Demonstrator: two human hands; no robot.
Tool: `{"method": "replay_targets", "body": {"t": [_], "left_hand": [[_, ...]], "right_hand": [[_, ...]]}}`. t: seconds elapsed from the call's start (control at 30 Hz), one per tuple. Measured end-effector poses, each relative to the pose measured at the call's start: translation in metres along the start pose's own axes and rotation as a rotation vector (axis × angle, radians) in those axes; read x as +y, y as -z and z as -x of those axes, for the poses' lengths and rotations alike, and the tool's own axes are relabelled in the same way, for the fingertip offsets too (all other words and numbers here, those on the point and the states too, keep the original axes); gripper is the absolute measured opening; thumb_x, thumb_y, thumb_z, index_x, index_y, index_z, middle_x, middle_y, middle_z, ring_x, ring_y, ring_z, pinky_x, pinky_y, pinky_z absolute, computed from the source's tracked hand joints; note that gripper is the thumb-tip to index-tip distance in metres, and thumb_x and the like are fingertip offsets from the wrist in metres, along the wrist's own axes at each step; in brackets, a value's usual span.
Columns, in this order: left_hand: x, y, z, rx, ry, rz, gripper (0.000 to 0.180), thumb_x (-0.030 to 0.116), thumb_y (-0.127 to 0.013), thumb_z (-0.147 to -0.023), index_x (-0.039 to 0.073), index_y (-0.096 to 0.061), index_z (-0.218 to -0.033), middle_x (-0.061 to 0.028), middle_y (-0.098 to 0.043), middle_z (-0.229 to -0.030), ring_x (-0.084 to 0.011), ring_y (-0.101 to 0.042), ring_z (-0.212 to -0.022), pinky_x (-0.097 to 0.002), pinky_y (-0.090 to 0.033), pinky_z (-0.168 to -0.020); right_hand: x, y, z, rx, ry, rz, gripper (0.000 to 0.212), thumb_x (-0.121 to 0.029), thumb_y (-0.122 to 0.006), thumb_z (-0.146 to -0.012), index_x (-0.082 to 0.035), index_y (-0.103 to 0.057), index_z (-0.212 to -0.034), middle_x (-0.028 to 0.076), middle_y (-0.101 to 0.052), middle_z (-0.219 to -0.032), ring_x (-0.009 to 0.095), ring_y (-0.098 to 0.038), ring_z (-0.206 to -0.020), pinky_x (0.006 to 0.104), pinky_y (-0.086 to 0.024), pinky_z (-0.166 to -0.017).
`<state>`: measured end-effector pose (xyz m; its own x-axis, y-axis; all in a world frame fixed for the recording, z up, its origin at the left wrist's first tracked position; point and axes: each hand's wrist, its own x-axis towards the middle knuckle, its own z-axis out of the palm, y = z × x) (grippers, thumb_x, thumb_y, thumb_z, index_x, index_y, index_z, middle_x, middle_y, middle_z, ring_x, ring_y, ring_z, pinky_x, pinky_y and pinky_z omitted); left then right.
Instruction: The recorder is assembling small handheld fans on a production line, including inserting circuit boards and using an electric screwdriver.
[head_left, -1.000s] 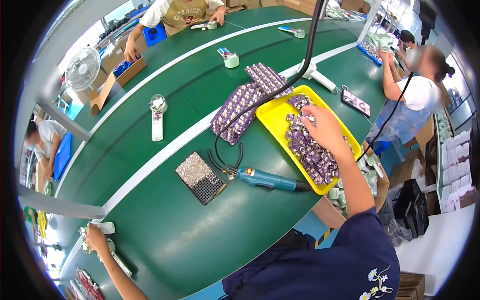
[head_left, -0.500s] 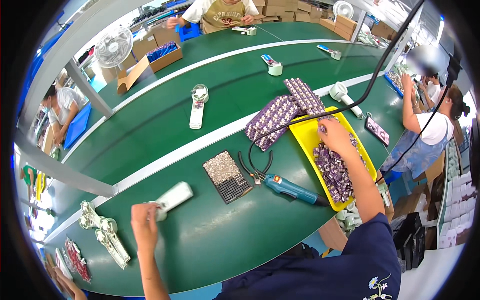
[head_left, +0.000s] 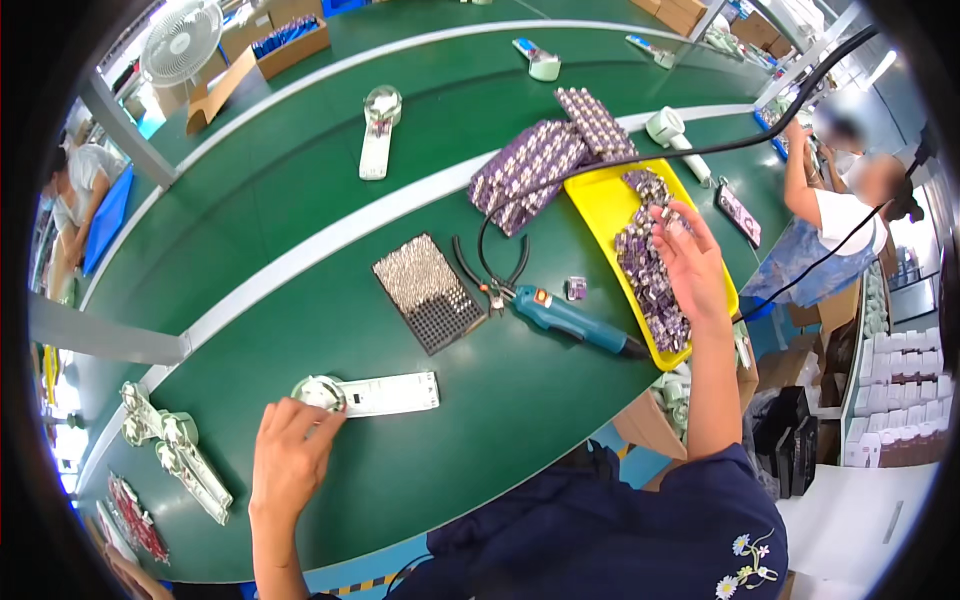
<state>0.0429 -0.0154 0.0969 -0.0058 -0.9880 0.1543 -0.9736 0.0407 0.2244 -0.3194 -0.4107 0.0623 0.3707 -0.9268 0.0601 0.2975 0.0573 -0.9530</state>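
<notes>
My left hand (head_left: 290, 452) is closed on the round end of a white plastic handheld-fan shell (head_left: 392, 393). The shell lies on the green table, its open inner side up and its handle pointing right. Over the yellow tray (head_left: 600, 205), my right hand (head_left: 695, 262) has bent fingers, with a small purple circuit board (head_left: 668, 214) at the tips. Many similar purple boards (head_left: 645, 270) with silver parts fill the tray. One loose purple piece (head_left: 576, 288) sits on the table left of the tray.
Between my hands lie a teal electric screwdriver (head_left: 565, 317), black-handled pliers (head_left: 495, 285) and a black grid block (head_left: 430, 295) of small metal pieces. Purple panels (head_left: 530, 175) lean by the tray. More fan shells (head_left: 178, 450) lie left. A black cable (head_left: 740, 145) crosses above.
The shell has been turned over, its hollow side now facing up. My right hand has turned and lifted from the pile. A loose purple piece now lies beside the tray. The view has shifted.
</notes>
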Motion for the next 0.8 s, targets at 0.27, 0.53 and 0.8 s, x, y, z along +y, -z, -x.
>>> {"method": "replay_targets", "body": {"t": [0.27, 0.53, 0.8], "left_hand": [[0.033, -0.041, 0.042, 0.420, 0.606, -0.021, 0.012, -0.006, -0.068, -0.089, -0.002, -0.071, -0.100, -0.0125, -0.067, -0.093, -0.0332, -0.059, -0.094, -0.0414, -0.048, -0.084], [0.016, -0.067, 0.009, 0.557, 0.490, 0.579, 0.011, -0.004, -0.071, -0.089, -0.001, -0.074, -0.099, -0.0147, -0.073, -0.098, -0.0328, -0.069, -0.102, -0.0413, -0.052, -0.095], [0.020, -0.088, 0.007, 0.611, 0.462, 0.643, 0.016, -0.005, -0.076, -0.085, 0.000, -0.075, -0.099, -0.0120, -0.071, -0.091, -0.0290, -0.067, -0.089, -0.0364, -0.054, -0.080]], "right_hand": [[0.040, -0.102, 0.092, -0.359, -0.255, 0.207, 0.041, 0.000, -0.073, -0.094, -0.001, -0.063, -0.134, 0.011, -0.070, -0.125, 0.015, -0.068, -0.109, 0.0307, -0.054, -0.096], [0.070, -0.162, 0.134, -0.615, -0.591, -0.035, 0.040, 0.005, -0.072, -0.095, 0.001, -0.062, -0.133, 0.009, -0.069, -0.128, 0.013, -0.067, -0.111, 0.0293, -0.055, -0.098], [0.076, -0.205, 0.133, -0.755, -0.160, 0.425, 0.037, 0.007, -0.078, -0.087, 0.003, -0.068, -0.123, 0.010, -0.063, -0.121, 0.013, -0.064, -0.098, 0.0282, -0.055, -0.085]]}}
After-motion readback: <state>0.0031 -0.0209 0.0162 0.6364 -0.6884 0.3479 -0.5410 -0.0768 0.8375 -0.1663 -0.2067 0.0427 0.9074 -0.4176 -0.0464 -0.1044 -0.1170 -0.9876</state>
